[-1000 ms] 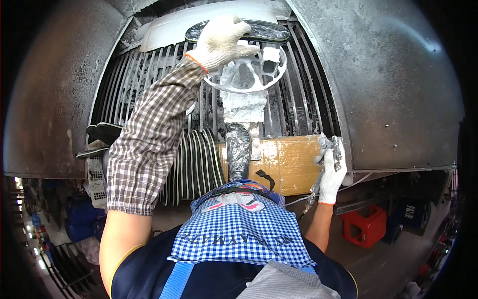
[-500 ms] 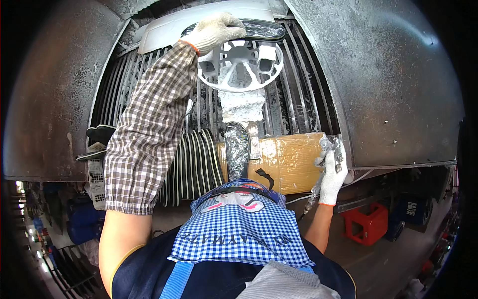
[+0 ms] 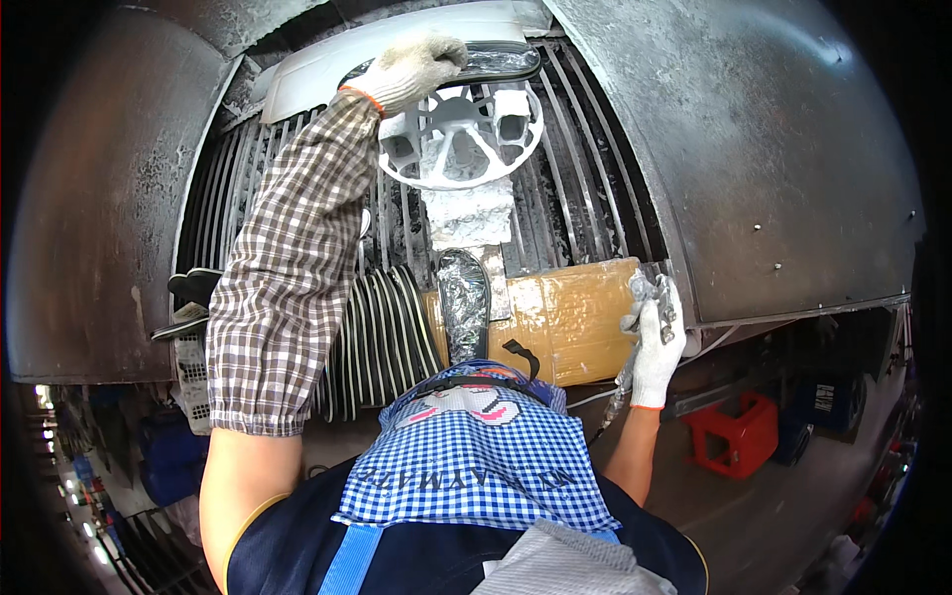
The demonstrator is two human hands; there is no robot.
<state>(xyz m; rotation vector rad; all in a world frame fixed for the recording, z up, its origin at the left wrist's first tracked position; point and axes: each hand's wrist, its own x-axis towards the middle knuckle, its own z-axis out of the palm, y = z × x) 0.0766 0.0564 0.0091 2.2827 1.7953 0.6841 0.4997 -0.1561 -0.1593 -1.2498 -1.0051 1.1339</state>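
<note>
My left hand (image 3: 421, 69), in a white knit glove, is closed on a dark shoe sole (image 3: 504, 61) with a shiny film-like face. It holds the sole sideways at the far edge of a white-coated spoked wheel (image 3: 479, 149). By the cardboard's right end, my right gloved hand (image 3: 656, 347) is wrapped round a paint-smeared spray gun (image 3: 645, 290), its hose hanging down. Another film-covered sole (image 3: 464, 302) lies toe-away in front of my apron. Left of it stands a row of several dark soles with pale edges (image 3: 382, 342).
Slatted metal grating (image 3: 575, 169) lies under the wheel, between metal side walls (image 3: 764, 149) spotted with overspray. Tape-covered cardboard (image 3: 565, 317) forms the near ledge. More dark pieces sit on a white basket (image 3: 190, 367) at left. A red stool (image 3: 734, 436) stands low at right.
The whole view has shifted slightly, with the wheel and left hand now a little further left in the picture. Both hands keep their holds.
</note>
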